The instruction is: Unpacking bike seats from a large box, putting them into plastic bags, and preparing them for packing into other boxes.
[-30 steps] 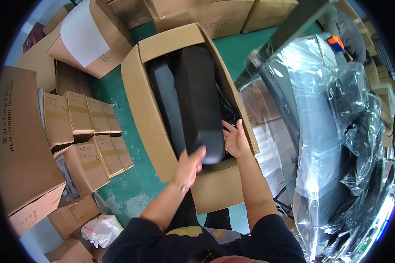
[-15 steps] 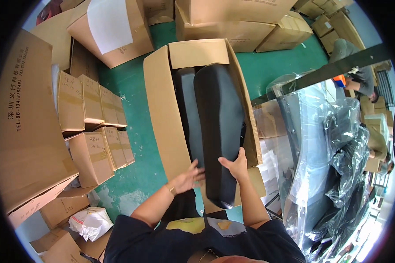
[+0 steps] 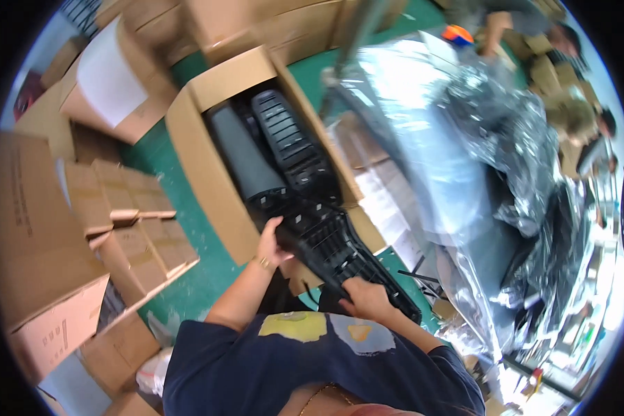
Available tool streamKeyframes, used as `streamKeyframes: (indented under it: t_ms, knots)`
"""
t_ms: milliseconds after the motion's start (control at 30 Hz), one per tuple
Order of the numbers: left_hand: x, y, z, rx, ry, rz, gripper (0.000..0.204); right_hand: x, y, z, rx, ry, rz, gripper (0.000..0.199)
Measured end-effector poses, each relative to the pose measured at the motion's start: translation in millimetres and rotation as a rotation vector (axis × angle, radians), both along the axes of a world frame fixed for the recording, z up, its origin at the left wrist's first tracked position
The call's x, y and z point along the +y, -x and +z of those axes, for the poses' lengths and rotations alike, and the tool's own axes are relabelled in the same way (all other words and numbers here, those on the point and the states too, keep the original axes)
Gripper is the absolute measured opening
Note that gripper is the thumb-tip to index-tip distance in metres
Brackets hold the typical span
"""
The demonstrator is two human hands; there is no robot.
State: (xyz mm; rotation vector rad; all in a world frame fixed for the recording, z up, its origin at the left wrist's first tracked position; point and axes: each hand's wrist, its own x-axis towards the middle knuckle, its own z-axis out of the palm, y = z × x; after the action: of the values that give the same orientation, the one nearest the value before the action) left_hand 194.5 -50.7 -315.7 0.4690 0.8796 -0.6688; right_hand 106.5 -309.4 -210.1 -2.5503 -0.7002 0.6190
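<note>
Lifting a black ribbed plastic panel [image 3: 333,246] out of the open cardboard carton [image 3: 208,166], both hands engaged. Left hand [image 3: 272,244] closed around the panel's upper-left edge, just at the carton's near rim, thumb and fingers wrapped over the edge. Right hand [image 3: 367,299] clamped on the panel's lower end, below and right of the carton's near corner, close to the body. Panel held tilted, underside ribs and slots facing up, its far end overlapping the carton's near end and its lower end already outside the carton.

Inside the carton: a smooth dark grey cushion-like piece [image 3: 246,159] lying lengthwise along the left wall, and a second black ribbed part [image 3: 291,142] beside it toward the right wall.

Right of the carton: a large heap of clear plastic wrapping [image 3: 464,139] over dark goods. Left of the carton: a row of small closed boxes [image 3: 128,208] on the green floor [image 3: 187,277], with larger cartons beyond. Far right of the carton: other people at work, partly blurred.

Progress, as judged: one part roughly half withdrawn and firmly gripped; at least two pieces remaining in the carton; placement of the held panel not yet made.
</note>
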Motion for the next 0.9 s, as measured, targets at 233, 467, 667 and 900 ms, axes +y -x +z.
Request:
streamKeyframes:
  t_ms: [233, 467, 667, 900]
  knots:
    - [-102.2, 42.4, 71.2, -0.350, -0.037, 0.039, 0.051, -144.2, 12.5, 51.9, -0.486, -0.253, -0.562, 0.044]
    - [-232.0, 27.9, 120.3, -0.587, 0.248, -0.218, 0.052, -278.2, 23.1, 79.7, 0.580, -0.808, -0.736, 0.068]
    - [-308.5, -1.4, 133.4, -0.558, 0.329, -0.542, 0.062, -347.6, 95.5, 52.0, 0.584, -1.360, -1.146, 0.068]
    - [-410.9, -68.0, 62.2, -1.639, -1.364, -1.017, 0.016, -378.0, 142.5, 46.0, 0.541, -1.304, -1.410, 0.066]
